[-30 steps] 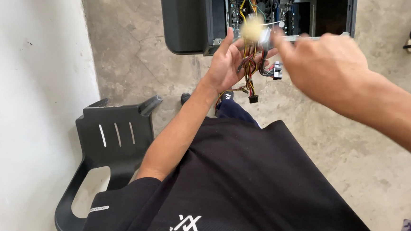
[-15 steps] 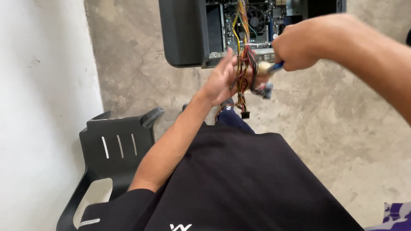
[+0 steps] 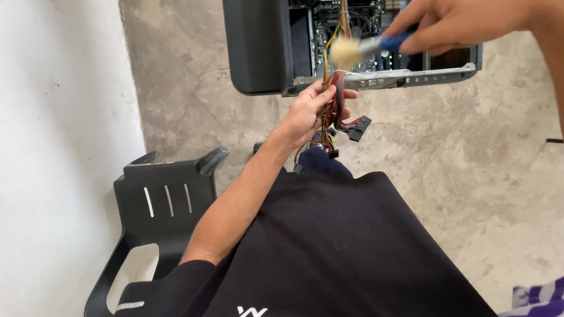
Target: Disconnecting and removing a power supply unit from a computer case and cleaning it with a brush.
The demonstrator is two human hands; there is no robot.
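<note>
My left hand [image 3: 311, 111] grips a bundle of coloured cables [image 3: 335, 106] that hangs out of an open black computer case [image 3: 260, 39] lying on the concrete floor. Black connectors [image 3: 357, 128] dangle from the bundle below my fingers. My right hand [image 3: 457, 22] holds a small brush with a blue handle [image 3: 387, 42]. Its pale bristles [image 3: 344, 52] sit at the top of the cable bundle, over the case's open side. A circuit board shows inside the case.
A black plastic chair [image 3: 162, 203] stands at my left beside a white wall [image 3: 36, 130]. My black shirt fills the lower middle. A purple-and-white striped cloth [image 3: 546, 312] shows at the lower right corner. The floor is rough concrete.
My right hand has lifted up and to the right, and the brush head now sits higher on the cables, over the case. My left hand keeps its grip on the bundle.
</note>
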